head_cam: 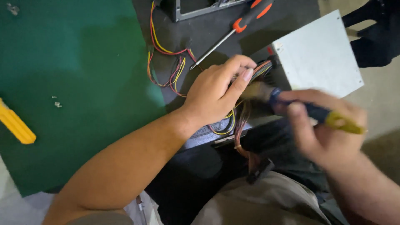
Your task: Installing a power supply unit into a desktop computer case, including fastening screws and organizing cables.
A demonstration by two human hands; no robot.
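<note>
My left hand (pixel 216 89) grips a bundle of coloured wires (pixel 263 67) where they leave a grey metal power supply box (pixel 318 56). My right hand (pixel 323 129), blurred by motion, holds a small brush (pixel 287 102) with a dark blue and yellow handle; its bristles touch the wires beside my left thumb. More red, yellow and black wires (pixel 166 66) loop across the dark mat. A brownish cable with a black connector (pixel 258 171) hangs down toward my lap.
A screwdriver with an orange and black handle (pixel 233 31) lies on the dark mat above my hands. A green mat (pixel 75 83) covers the left, with tiny screws (pixel 57 104) and a yellow tool (pixel 16 125) at its edge. A metal case frame (pixel 200 10) sits at top.
</note>
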